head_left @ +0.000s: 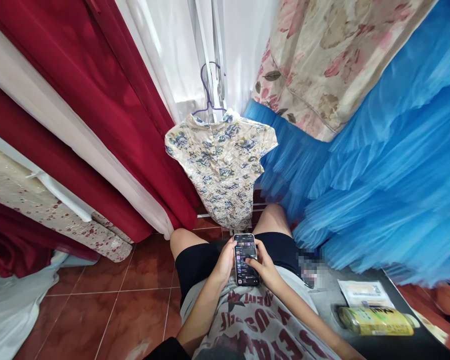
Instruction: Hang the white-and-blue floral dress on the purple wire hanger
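So, far off to the left of the hands there's a pale cloth with little red flowers (93,236), then long red drapes (135,130) running down to the tiled floor (142,270). Straight ahead of the hands, a blue-flowered dress (225,160) hangs on a purple hanger (207,92), with neither hand on it. Left hand (225,262) is wrapped round the near side of a phone (243,270), right hand (267,265) grips the opposite edge, thumb over the glass. So the phone's between them, above the lap, both hands closed on it. Past the right hand, up and ahead: a pink-flowered fabric (322,65), then loads of blue tulle (378,165). Closer in, right of the hands, a yellow-labelled bottle (378,321) lies beside a paper packet (365,293). How far along? Screen's lit with rows of stuff, too tiny to read. Looks mid-use to me; nothing says finished, and can't tell what's left.
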### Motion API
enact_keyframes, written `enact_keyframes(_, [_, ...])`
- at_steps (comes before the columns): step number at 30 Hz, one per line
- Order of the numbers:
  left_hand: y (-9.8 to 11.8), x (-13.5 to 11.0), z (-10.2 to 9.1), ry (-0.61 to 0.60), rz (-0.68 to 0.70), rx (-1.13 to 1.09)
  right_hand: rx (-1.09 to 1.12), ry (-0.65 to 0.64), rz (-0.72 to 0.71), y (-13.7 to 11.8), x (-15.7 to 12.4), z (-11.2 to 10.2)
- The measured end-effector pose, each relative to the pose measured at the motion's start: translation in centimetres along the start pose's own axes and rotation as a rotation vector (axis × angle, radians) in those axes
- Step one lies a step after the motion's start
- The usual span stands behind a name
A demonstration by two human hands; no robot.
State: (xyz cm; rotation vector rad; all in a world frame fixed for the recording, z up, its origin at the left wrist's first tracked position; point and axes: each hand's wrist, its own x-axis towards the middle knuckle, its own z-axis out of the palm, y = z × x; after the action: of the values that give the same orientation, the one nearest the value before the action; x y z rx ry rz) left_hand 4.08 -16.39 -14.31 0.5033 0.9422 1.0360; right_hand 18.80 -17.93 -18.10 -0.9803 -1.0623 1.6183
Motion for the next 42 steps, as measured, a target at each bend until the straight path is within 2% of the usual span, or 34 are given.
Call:
enact_keyframes(19, [0.05, 0.1, 0.05, 0.005, -0.016, -0.015, 0.009, 0.062, 0.071, -0.3, 0.01, -0.01])
enact_keyframes(26, [0.12, 0.03, 0.13, 0.014, -0.029, -0.014, -0.062, 0.116, 0.129, -0.03, -0.04, -0.38])
enact_keyframes(42, [0.41, -0.33, 0.39, 0.023, -0.03, -0.022, -0.06, 0.129, 0.124, 0.42, -0.04, -0.7])
